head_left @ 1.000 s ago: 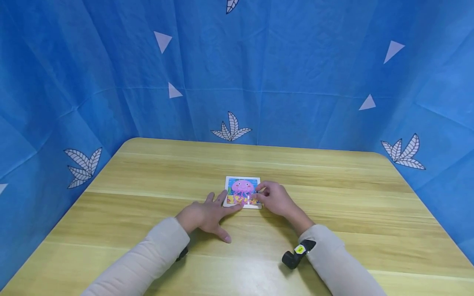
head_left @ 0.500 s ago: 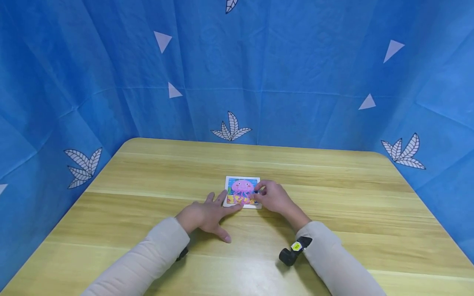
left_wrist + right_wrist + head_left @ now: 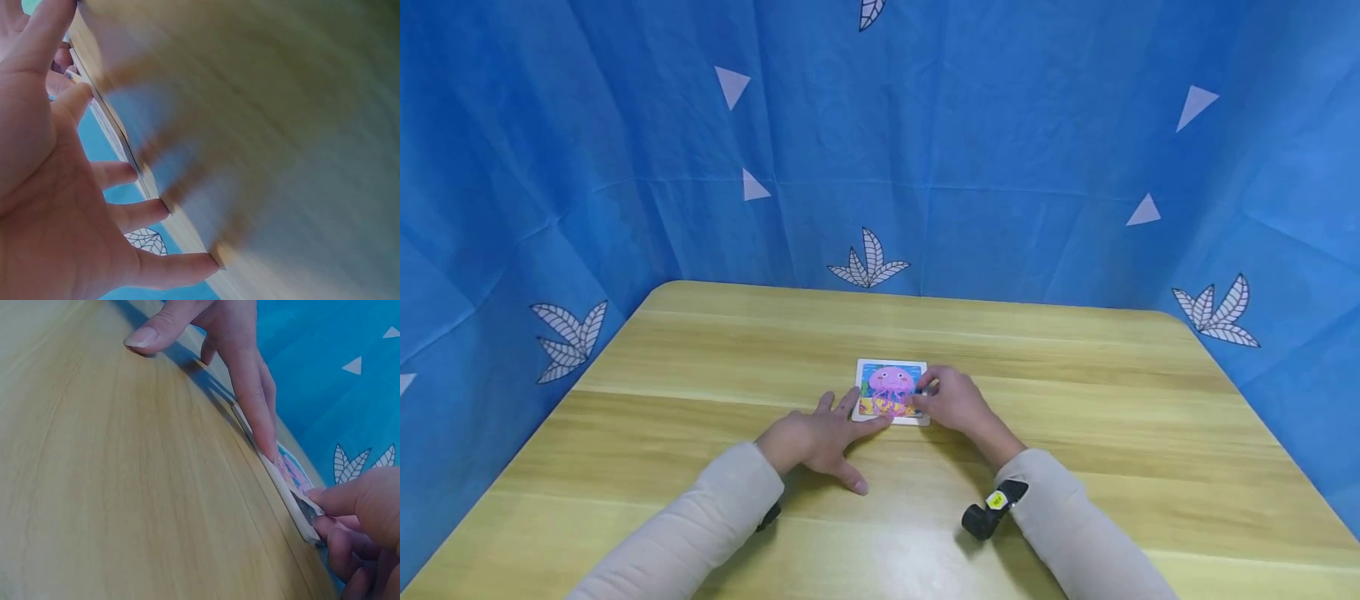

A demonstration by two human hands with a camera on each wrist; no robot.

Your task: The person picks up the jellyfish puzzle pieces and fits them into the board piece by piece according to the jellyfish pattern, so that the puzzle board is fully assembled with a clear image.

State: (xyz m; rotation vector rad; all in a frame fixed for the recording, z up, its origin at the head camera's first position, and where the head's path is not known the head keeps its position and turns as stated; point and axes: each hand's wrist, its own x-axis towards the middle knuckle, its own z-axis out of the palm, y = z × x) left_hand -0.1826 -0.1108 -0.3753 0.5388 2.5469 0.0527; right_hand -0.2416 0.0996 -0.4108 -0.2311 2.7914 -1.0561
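Observation:
A small square jigsaw puzzle with a pink jellyfish picture lies flat in a white-rimmed tray on the table. Spread fingers of my left hand rest at the tray's left side and near edge, the thumb out on the table. My right hand is at the tray's right side, thumb and fingers pinching a puzzle piece at the lower right corner. In the right wrist view this piece sits tilted, with a dark gap beneath its edge. The right fingers hide part of it.
A light wooden table with rounded far corners surrounds the tray. Blue cloth with white leaves and triangles hangs behind and on both sides. A black wrist camera hangs under the right sleeve, close to the tabletop.
The pale gap in the picture's lower part has closed up. My right forearm has shifted slightly left, its fingers still at the corner piece. My left hand has stayed put.

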